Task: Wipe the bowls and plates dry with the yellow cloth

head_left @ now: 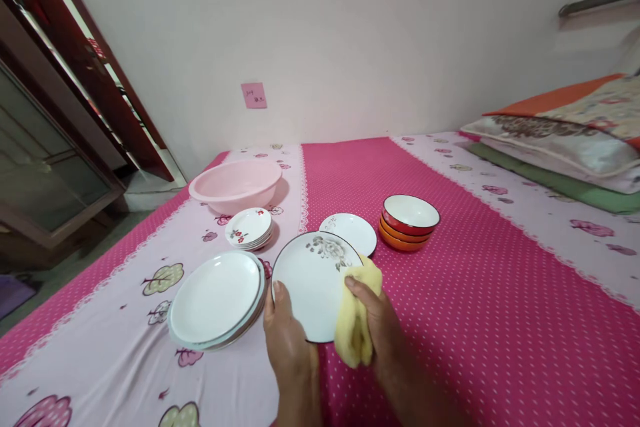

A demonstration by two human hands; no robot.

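Plate (313,293), left hand (287,340) and cloth (354,323) at opposite edges, open bedspread (500,327) rightward

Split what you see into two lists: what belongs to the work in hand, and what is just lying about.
Work in hand:
Left hand, gripping the flowered plate
Right hand, holding the yellow cloth against it
Probably the large plates, small plates, rear plate, stacked bowls

Seemingly just lying about:
Pillows on the right
Pink basin, its part unclear
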